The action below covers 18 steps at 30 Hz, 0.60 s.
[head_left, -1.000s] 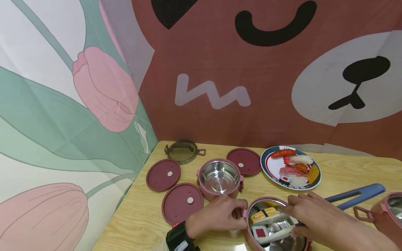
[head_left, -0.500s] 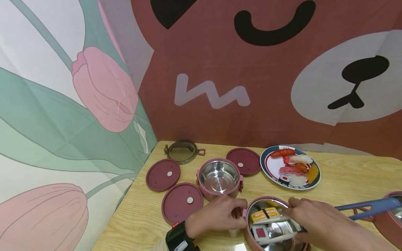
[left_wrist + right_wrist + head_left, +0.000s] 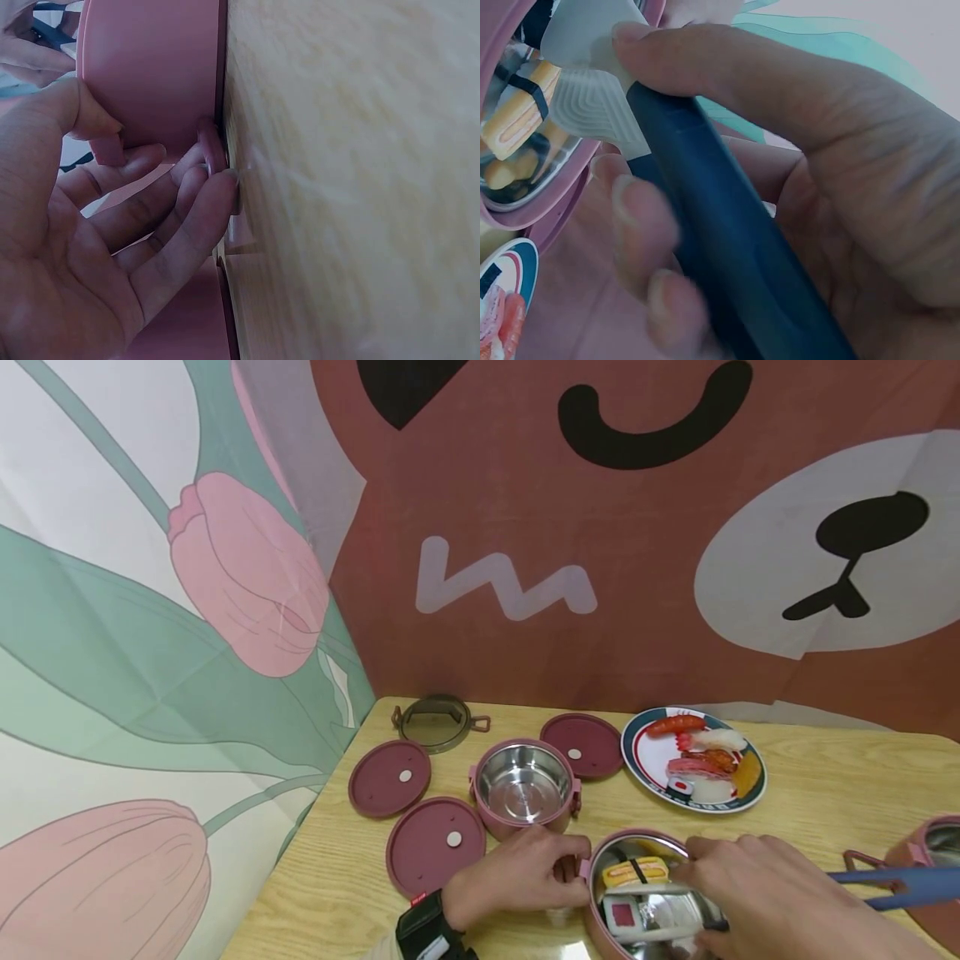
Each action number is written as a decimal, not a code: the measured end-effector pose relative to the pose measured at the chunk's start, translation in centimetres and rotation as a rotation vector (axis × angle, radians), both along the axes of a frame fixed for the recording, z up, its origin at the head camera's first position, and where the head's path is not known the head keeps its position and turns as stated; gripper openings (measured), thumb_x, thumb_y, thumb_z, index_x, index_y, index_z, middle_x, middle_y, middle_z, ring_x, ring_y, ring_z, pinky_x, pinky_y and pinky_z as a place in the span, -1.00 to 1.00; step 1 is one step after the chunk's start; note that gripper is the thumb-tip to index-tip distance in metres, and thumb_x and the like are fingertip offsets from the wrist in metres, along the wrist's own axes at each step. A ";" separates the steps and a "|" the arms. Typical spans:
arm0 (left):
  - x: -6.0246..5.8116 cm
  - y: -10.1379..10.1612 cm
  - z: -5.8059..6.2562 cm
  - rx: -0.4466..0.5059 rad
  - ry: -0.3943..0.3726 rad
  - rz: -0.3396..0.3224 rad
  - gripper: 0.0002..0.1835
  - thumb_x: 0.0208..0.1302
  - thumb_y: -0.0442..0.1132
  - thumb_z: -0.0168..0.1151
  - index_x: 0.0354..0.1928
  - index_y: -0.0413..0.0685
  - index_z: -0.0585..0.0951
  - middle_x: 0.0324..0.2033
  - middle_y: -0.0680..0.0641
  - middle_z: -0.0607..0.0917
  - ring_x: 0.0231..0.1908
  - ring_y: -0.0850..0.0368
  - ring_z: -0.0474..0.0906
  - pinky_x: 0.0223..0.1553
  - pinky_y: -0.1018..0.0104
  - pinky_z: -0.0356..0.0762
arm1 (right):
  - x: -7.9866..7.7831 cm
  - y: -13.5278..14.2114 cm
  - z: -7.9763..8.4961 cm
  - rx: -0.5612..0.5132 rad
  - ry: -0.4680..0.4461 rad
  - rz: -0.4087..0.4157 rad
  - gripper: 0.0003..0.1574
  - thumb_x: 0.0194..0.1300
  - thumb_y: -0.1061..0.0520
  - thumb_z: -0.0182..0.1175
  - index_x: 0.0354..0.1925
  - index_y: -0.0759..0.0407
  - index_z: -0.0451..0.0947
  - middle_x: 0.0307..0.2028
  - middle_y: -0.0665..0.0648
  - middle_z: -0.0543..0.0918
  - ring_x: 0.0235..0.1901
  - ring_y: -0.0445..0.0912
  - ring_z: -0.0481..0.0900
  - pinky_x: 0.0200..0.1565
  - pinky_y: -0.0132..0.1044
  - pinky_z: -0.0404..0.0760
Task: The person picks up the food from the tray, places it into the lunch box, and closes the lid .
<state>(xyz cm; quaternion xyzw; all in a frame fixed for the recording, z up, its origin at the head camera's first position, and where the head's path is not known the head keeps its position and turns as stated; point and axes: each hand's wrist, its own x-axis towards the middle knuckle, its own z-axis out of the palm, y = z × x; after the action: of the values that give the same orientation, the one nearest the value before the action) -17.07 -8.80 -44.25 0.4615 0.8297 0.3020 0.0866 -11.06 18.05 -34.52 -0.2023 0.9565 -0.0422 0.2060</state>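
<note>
My left hand (image 3: 517,872) pinches the side tab of a pink pot (image 3: 592,927) with a steel inside. In the left wrist view, its thumb is on the tab (image 3: 109,150) and the fingers curl by the clasp (image 3: 213,146) below. Gripped in my right hand (image 3: 780,893) are blue tongs (image 3: 712,217) with pale tips, which reach down into the pot. One tip lies on each side of a toy sushi roll (image 3: 622,913), white with a dark red centre. Beside it in the pot lies a yellow toy sushi (image 3: 635,871) with a black band.
Behind stands a second pink pot (image 3: 525,785), near dark red lids (image 3: 420,852) and a glass lid (image 3: 435,727). A plate (image 3: 637,768) of toy sushi and a sausage sits at the back. Another pot (image 3: 926,902) stands at the right edge, behind the tongs' handle.
The tongs' blue handle has swung right and down, and my right hand has shifted to the right. The tips stay inside the pot. My left hand keeps its place on the tab.
</note>
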 end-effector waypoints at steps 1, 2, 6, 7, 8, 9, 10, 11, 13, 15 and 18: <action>0.0 0.0 0.0 -0.001 0.000 0.000 -0.89 0.26 -0.17 0.31 -0.25 0.20 0.56 -0.48 0.26 0.53 -0.46 0.59 0.38 -0.42 0.69 0.38 | 0.0 0.0 0.0 -0.005 -0.001 -0.001 -0.44 -0.12 -0.36 0.55 -0.14 -0.21 0.76 -0.40 -0.20 0.52 -0.54 -0.19 0.40 -0.40 -0.23 0.55; 0.0 0.0 0.0 -0.002 0.000 0.000 -0.89 0.26 -0.17 0.31 -0.24 0.20 0.56 -0.48 0.25 0.53 -0.46 0.59 0.38 -0.42 0.69 0.38 | 0.0 0.0 0.0 -0.009 -0.003 -0.003 -0.44 -0.12 -0.36 0.55 -0.14 -0.21 0.77 -0.40 -0.19 0.52 -0.53 -0.19 0.41 -0.39 -0.22 0.55; 0.0 0.0 0.1 -0.005 -0.007 -0.001 -0.89 0.27 -0.17 0.31 -0.24 0.20 0.56 -0.48 0.25 0.54 -0.45 0.59 0.39 -0.41 0.69 0.39 | -0.1 0.1 -0.4 0.006 -0.014 -0.033 -0.39 -0.16 -0.41 0.54 -0.11 -0.25 0.77 -0.42 -0.18 0.51 -0.49 -0.17 0.42 -0.34 -0.18 0.57; 0.0 -0.1 0.1 -0.005 -0.010 -0.001 -0.89 0.27 -0.17 0.31 -0.24 0.20 0.56 -0.48 0.25 0.54 -0.45 0.58 0.39 -0.41 0.69 0.39 | -0.1 0.1 -0.4 0.011 -0.016 -0.037 -0.38 -0.17 -0.41 0.53 -0.10 -0.27 0.77 -0.42 -0.18 0.50 -0.48 -0.17 0.42 -0.34 -0.18 0.57; 0.0 -0.1 0.1 -0.004 -0.014 -0.002 -0.89 0.27 -0.17 0.31 -0.24 0.19 0.56 -0.48 0.25 0.54 -0.45 0.58 0.39 -0.41 0.69 0.39 | -0.2 0.1 -0.5 0.019 -0.015 -0.042 -0.37 -0.18 -0.42 0.53 -0.08 -0.29 0.77 -0.42 -0.19 0.49 -0.48 -0.18 0.42 -0.34 -0.17 0.56; 0.0 -0.1 0.0 -0.003 -0.016 -0.002 -0.89 0.27 -0.17 0.31 -0.24 0.19 0.56 -0.47 0.25 0.54 -0.45 0.58 0.39 -0.41 0.69 0.39 | -0.2 0.2 -0.5 0.026 -0.012 -0.044 -0.36 -0.19 -0.43 0.53 -0.07 -0.33 0.76 -0.42 -0.20 0.48 -0.49 -0.18 0.42 -0.34 -0.17 0.55; 0.0 -0.1 0.0 0.000 -0.016 -0.001 -0.89 0.26 -0.17 0.31 -0.24 0.19 0.56 -0.47 0.25 0.54 -0.45 0.59 0.39 -0.41 0.69 0.39 | -0.3 0.3 -0.5 0.027 -0.004 -0.037 -0.35 -0.19 -0.44 0.53 -0.07 -0.35 0.76 -0.42 -0.20 0.47 -0.49 -0.18 0.42 -0.35 -0.16 0.53; 0.0 -0.1 0.0 -0.001 -0.010 -0.001 -0.89 0.26 -0.17 0.31 -0.24 0.19 0.56 -0.48 0.25 0.54 -0.45 0.59 0.39 -0.41 0.69 0.39 | -0.3 0.4 -0.5 0.024 0.000 -0.030 -0.36 -0.19 -0.44 0.52 -0.06 -0.38 0.75 -0.42 -0.21 0.47 -0.49 -0.19 0.41 -0.36 -0.15 0.52; 0.0 -0.1 0.0 0.001 0.001 -0.001 -0.90 0.25 -0.17 0.31 -0.25 0.18 0.57 -0.48 0.26 0.54 -0.45 0.59 0.38 -0.41 0.70 0.39 | -0.3 0.6 -0.3 0.005 0.003 -0.025 -0.36 -0.19 -0.43 0.53 -0.06 -0.41 0.74 -0.41 -0.23 0.47 -0.48 -0.20 0.41 -0.36 -0.14 0.51; -0.1 -0.1 -0.1 0.003 0.009 -0.002 -0.90 0.25 -0.17 0.31 -0.25 0.18 0.57 -0.48 0.26 0.53 -0.45 0.60 0.37 -0.41 0.71 0.38 | -0.3 1.1 0.0 -0.009 0.031 -0.009 -0.35 -0.18 -0.45 0.51 -0.04 -0.42 0.73 -0.37 -0.25 0.48 -0.46 -0.23 0.41 -0.37 -0.13 0.50; -0.1 0.0 -0.1 0.004 0.012 -0.005 -0.90 0.26 -0.17 0.31 -0.25 0.17 0.57 -0.48 0.26 0.53 -0.45 0.60 0.37 -0.40 0.71 0.37 | -0.5 2.1 0.4 -0.048 0.087 -0.014 -0.34 -0.17 -0.44 0.52 -0.02 -0.38 0.75 -0.29 -0.24 0.54 -0.46 -0.26 0.41 -0.41 -0.16 0.50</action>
<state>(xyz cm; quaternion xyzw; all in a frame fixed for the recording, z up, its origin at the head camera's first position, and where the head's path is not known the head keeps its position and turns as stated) -17.13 -8.84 -44.35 0.4655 0.8284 0.3007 0.0812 -11.53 20.19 -34.08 -0.2023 0.9646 -0.0579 0.1588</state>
